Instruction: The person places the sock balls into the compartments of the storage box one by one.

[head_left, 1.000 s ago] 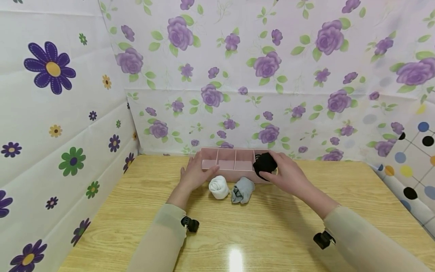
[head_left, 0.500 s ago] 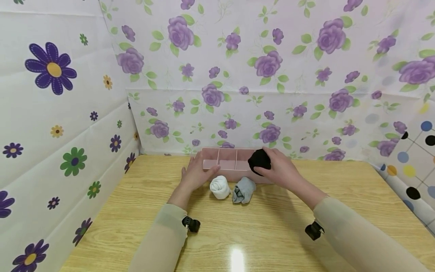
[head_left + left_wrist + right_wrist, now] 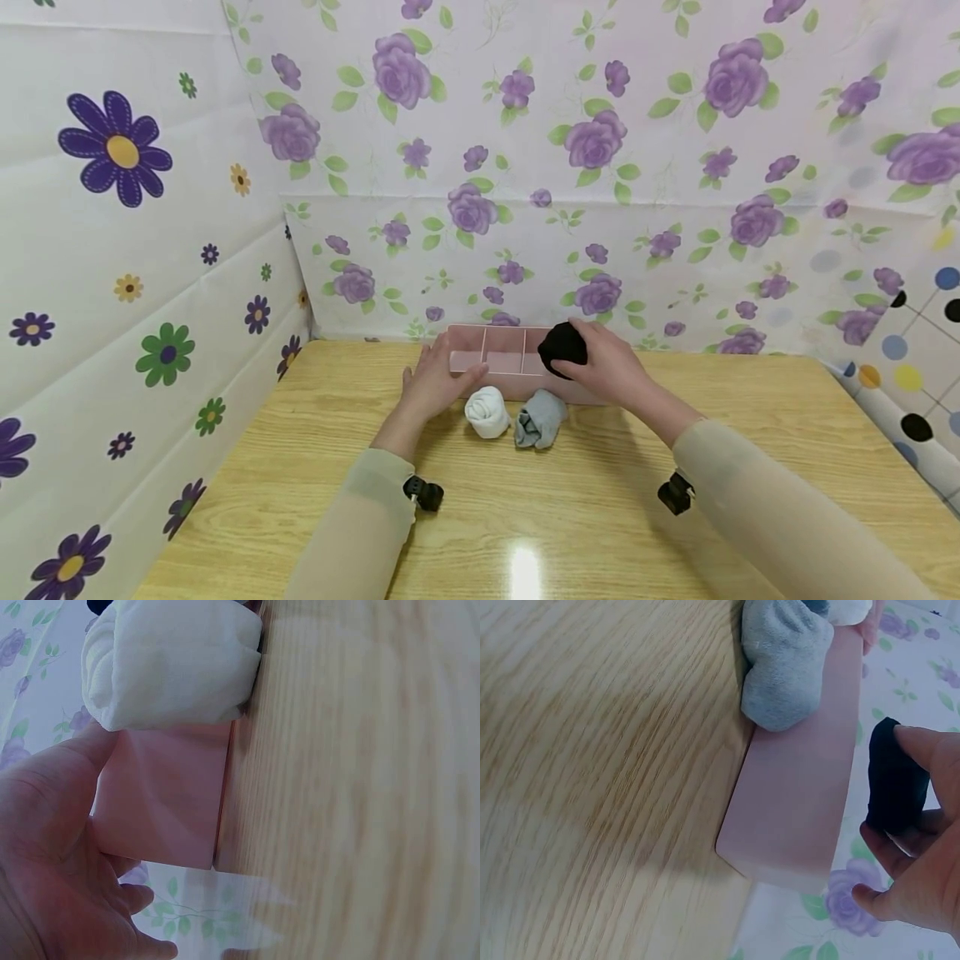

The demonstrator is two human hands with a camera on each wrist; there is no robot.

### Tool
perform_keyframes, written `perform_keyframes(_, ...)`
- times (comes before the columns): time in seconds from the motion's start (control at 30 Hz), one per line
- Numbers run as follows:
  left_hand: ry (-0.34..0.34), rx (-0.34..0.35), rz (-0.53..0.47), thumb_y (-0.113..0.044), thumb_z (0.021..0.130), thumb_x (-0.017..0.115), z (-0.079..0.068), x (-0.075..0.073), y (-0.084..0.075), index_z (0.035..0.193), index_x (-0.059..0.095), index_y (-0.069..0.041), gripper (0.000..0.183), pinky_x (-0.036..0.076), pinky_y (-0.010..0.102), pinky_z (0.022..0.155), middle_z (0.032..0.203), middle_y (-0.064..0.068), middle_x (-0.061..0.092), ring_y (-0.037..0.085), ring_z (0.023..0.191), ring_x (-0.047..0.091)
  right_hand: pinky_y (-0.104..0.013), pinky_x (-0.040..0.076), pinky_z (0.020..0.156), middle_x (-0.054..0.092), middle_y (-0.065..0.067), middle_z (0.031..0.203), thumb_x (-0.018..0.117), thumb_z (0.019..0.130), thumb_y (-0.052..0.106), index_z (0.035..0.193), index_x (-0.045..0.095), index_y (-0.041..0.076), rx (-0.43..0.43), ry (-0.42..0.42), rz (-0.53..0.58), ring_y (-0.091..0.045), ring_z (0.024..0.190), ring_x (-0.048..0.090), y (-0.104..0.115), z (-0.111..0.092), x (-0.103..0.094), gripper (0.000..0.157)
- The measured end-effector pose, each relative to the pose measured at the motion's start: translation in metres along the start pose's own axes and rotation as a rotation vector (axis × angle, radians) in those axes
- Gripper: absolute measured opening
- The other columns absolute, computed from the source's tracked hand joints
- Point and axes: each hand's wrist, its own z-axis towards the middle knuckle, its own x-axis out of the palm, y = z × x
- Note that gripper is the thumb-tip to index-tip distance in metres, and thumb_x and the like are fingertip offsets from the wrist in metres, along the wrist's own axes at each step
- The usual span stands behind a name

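Observation:
A pink divided storage box (image 3: 504, 385) stands at the back of the table. My left hand (image 3: 435, 379) grips its left end, thumb over the front rim and fingers around the corner. My right hand (image 3: 611, 367) pinches a black rolled cloth (image 3: 562, 350) between thumb and fingers, over the box's right part. In the right wrist view the black cloth (image 3: 895, 780) is above the rim. In front of the box sit a white rolled cloth (image 3: 487, 412) and a grey rolled cloth (image 3: 540, 419), side by side. The hand and black cloth hide the rightmost compartment.
The wooden table (image 3: 480, 508) extends in front and to both sides. A floral cloth backdrop (image 3: 510, 167) hangs close behind the box. A flower-patterned sheet (image 3: 165, 275) stands at the left, and a dotted one (image 3: 915, 350) at the right.
My right hand has carried the black cloth leftward and slightly upward, from the rightmost compartment towards the one beside it. The left hand stays at the box's left end.

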Motion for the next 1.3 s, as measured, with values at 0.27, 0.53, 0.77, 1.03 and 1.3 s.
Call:
perform_keyframes(0.27, -0.002, 0.003, -0.016, -0.075, 0.103, 0.06, -0.001, -0.001, 0.0, 0.178, 0.01, -0.007, 0.113, 0.005, 0.077, 0.128, 0.184, 0.017, 0.014, 0.041, 0.169, 0.005, -0.067, 0.044, 0.118, 0.049, -0.029, 0.163, 0.079, 0.105, 0.038, 0.17, 0.036, -0.001, -0.003, -0.021, 0.014, -0.049, 0.147, 0.052, 0.001, 0.013, 0.01, 0.087)
perform_keyframes(0.53, 0.004, -0.003, 0.005, -0.073, 0.104, 0.058, -0.001, -0.001, -0.002, 0.178, 0.011, -0.006, 0.111, 0.005, 0.077, 0.128, 0.184, 0.016, 0.013, 0.04, 0.17, 0.005, -0.068, 0.044, 0.117, 0.05, -0.03, 0.161, 0.077, 0.106, 0.036, 0.169, 0.036, -0.003, -0.002, -0.003, 0.03, -0.052, 0.144, 0.053, 0.0, 0.017, 0.015, 0.085)
perform_keyframes(0.77, -0.002, -0.007, 0.004, -0.07, 0.105, 0.061, -0.001, -0.001, -0.003, 0.178, 0.011, -0.005, 0.109, 0.005, 0.077, 0.128, 0.184, 0.016, 0.014, 0.04, 0.17, 0.006, -0.068, 0.043, 0.118, 0.049, -0.029, 0.162, 0.077, 0.107, 0.036, 0.17, 0.035, -0.001, 0.013, 0.014, 0.038, -0.052, 0.145, 0.052, -0.001, 0.022, 0.018, 0.085)
perform_keyframes(1.03, -0.007, -0.004, 0.009, -0.071, 0.105, 0.061, 0.001, 0.0, -0.002, 0.178, 0.012, -0.006, 0.109, 0.006, 0.078, 0.127, 0.184, 0.016, 0.015, 0.041, 0.169, 0.007, -0.067, 0.043, 0.119, 0.049, -0.03, 0.163, 0.077, 0.106, 0.037, 0.17, 0.037, -0.002, 0.008, 0.02, 0.045, -0.05, 0.147, 0.051, -0.003, 0.028, 0.023, 0.085)
perform_keyframes(1.3, -0.012, -0.002, 0.014, -0.072, 0.104, 0.061, -0.001, 0.0, -0.002, 0.178, 0.012, -0.008, 0.11, 0.007, 0.078, 0.128, 0.184, 0.014, 0.015, 0.04, 0.17, 0.007, -0.065, 0.043, 0.12, 0.05, -0.03, 0.162, 0.078, 0.106, 0.034, 0.169, 0.037, -0.003, -0.006, 0.026, 0.04, -0.048, 0.148, 0.05, -0.006, 0.031, 0.028, 0.084)
